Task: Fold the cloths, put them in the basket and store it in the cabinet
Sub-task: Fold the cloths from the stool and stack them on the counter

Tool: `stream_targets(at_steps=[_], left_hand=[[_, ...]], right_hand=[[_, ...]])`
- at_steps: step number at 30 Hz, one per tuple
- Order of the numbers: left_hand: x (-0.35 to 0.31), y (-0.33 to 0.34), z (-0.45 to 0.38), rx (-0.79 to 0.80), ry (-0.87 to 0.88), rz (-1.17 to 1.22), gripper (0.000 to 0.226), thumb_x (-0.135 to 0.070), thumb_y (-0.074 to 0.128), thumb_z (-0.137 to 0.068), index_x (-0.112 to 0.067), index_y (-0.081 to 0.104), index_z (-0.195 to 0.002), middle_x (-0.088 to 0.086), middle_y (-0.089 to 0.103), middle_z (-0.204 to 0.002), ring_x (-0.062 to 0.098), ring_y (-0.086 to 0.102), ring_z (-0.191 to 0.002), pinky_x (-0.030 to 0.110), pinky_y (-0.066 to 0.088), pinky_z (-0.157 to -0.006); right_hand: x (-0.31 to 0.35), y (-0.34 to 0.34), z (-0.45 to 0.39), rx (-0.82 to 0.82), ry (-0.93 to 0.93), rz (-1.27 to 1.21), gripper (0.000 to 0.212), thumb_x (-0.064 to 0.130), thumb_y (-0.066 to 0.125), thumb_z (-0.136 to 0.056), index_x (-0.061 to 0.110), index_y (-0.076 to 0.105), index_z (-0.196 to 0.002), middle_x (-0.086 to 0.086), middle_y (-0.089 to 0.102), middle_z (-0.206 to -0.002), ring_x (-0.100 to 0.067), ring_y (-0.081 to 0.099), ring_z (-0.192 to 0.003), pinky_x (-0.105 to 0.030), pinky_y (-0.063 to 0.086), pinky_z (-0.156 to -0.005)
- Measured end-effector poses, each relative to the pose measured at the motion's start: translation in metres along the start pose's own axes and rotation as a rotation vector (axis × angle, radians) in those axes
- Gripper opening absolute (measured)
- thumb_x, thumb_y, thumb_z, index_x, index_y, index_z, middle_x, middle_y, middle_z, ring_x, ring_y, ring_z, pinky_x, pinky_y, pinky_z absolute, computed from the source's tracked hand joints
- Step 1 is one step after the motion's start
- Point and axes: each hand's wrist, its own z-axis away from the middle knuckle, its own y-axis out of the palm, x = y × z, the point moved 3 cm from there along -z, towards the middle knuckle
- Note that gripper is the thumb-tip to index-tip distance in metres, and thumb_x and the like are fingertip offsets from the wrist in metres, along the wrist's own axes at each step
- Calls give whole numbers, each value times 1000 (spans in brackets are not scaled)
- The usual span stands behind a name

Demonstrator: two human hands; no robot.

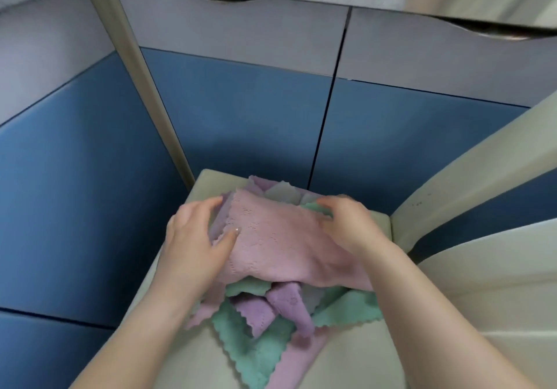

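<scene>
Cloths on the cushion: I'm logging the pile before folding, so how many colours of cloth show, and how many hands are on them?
Exact cloth counts cannot be told; the pile overlaps.
Pink cloth, touched by both hands: 1 colour
Green cloths: 1 colour
Purple cloths: 1 colour
Pale grey cloth: 1 colour
Total colours: 4
Hands: 2, left hand and right hand

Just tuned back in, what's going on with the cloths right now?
A person has both hands on a pink cloth lying on top of a loose pile of cloths on a cream surface. The left hand touches its left edge, thumb on top; the right hand rests on its right side. The green, purple and pink cloths below look crumpled and unfolded. No basket is in view, and the cabinet doors ahead are closed.
</scene>
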Motion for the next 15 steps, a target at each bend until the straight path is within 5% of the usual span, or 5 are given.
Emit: stream_targets(at_steps=[4,10,15], left_hand=[[-27,21,-31,117,203,-88,49,-30,61,-87,-24,47,-134,-4,48,-134,19,39,-128,31,29,-106],[-58,52,-46,313,410,-384,54,-31,52,-90,-27,36,-142,-5,41,-145,18,34,-135,37,28,-109],[-74,53,-38,399,557,-502,40,-24,49,-92,-27,46,-131,-6,43,-143,14,24,-142,47,18,-114]], right_hand=[[8,15,-2,12,-16,60,21,13,52,-82,29,66,-80,0,57,-87,-28,56,-84,-31,46,-69],[12,7,13,-67,-69,46,19,15,51,-88,17,68,-96,-5,59,-100,-28,58,-89,-33,47,-73],[23,-8,37,-100,-180,24,6,16,42,-93,15,47,-90,2,57,-69,-26,54,-72,-32,38,-79]])
